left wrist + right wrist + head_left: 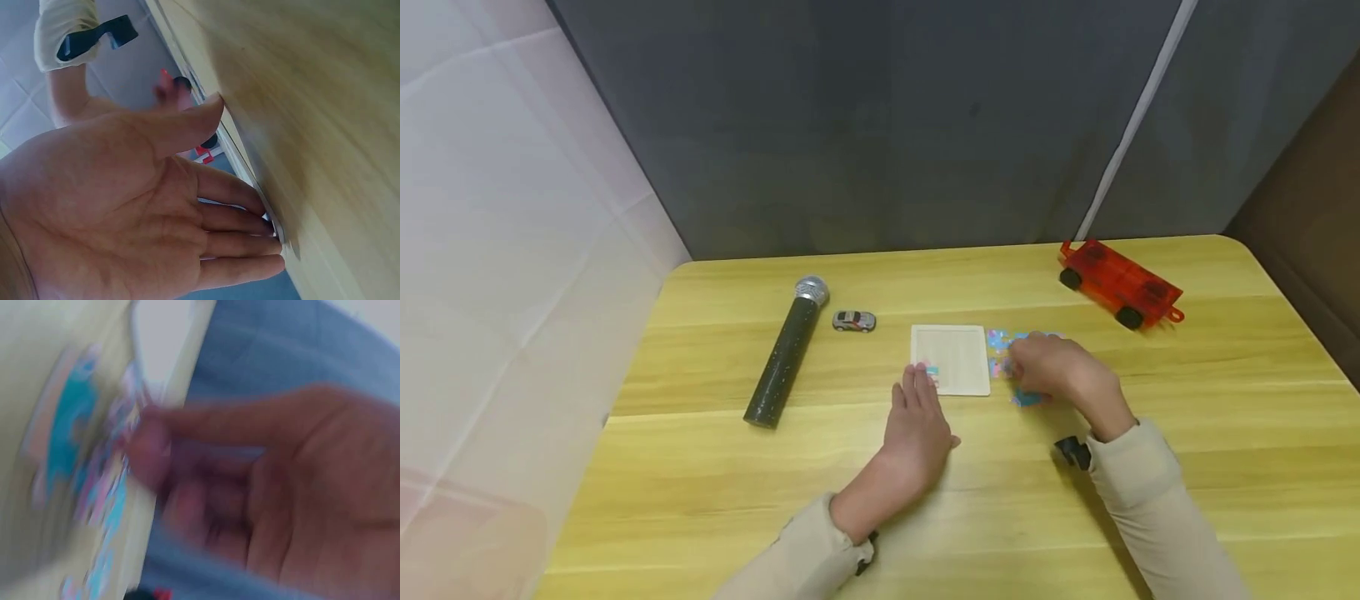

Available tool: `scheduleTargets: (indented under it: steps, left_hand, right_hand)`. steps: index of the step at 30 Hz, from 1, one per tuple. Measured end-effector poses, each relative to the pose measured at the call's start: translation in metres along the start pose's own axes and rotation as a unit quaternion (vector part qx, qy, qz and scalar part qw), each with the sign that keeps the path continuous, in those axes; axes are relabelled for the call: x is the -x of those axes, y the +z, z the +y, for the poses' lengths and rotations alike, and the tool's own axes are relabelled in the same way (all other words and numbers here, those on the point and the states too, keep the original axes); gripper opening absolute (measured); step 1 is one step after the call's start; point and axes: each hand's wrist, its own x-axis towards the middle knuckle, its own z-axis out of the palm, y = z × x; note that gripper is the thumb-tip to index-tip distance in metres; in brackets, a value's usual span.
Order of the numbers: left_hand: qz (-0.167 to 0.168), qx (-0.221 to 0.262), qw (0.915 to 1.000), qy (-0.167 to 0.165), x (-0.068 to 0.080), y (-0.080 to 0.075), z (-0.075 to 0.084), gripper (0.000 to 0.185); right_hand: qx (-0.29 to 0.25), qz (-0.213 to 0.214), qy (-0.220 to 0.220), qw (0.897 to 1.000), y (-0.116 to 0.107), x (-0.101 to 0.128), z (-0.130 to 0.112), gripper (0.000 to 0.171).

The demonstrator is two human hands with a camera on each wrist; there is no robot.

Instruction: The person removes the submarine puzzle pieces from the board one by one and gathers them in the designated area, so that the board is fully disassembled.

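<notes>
The left hand [917, 433] lay flat on the table [715, 467], palm down, its fingers straight and close together. Their tips rested at the near left corner of the puzzle board [951, 357], a pale square tray, touching or just short of a small coloured puzzle piece [931, 372] seated in that corner. In the left wrist view the same hand [144, 219] showed an open palm, the fingers [250, 244] side by side with their tips against the board's thin edge [275, 228].

The right hand [1056, 371] sat over a heap of loose puzzle pieces [1000, 342], just to the right of the board. Its fingers were curled down into the heap, and blue and pink pieces showed beyond and beneath the fingertips. The right wrist view was badly blurred: the right hand [262, 487] had bent fingers close against the coloured pieces [94, 475], but whether it actually pinched one could not be told.

Well beyond the left fingers, to their left, lay a microphone [786, 354] and a small toy car [853, 321]. Far past the right hand stood a red toy trailer [1120, 283].
</notes>
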Motion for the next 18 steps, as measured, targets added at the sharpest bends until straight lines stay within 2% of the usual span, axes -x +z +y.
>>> scheduleTargets:
  steps: [3, 5, 7, 11, 14, 18]
  left_hand:
    - [0.002, 0.012, 0.9999, -0.006, -0.002, -0.002, 0.001, 0.082]
    - [0.004, 0.019, 0.9997, -0.011, -0.004, -0.003, 0.002, 0.082]
    - [0.005, 0.019, 0.9997, -0.014, -0.005, -0.005, 0.004, 0.082]
    - [0.005, 0.0, 0.9999, -0.015, -0.006, -0.006, 0.007, 0.083]
    - [0.006, -0.004, 0.9998, -0.018, -0.007, -0.007, 0.007, 0.085]
    - [0.004, -0.006, 0.9998, -0.02, -0.008, -0.008, 0.009, 0.086]
  right_hand:
    - [-0.01, 0.053, -0.109, 0.993, 0.004, -0.009, -0.019, 0.026]
    - [-0.015, 0.056, -0.144, 0.988, 0.007, -0.017, -0.033, 0.016]
    - [-0.009, 0.04, -0.138, 0.99, 0.012, -0.024, -0.047, 0.009]
    - [0.023, 0.023, -0.072, 0.997, 0.019, -0.031, -0.062, 0.003]
    - [0.031, 0.057, -0.038, 0.997, 0.027, -0.038, -0.057, 0.01]
    - [0.02, 0.096, -0.041, 0.994, 0.036, -0.044, -0.046, 0.011]
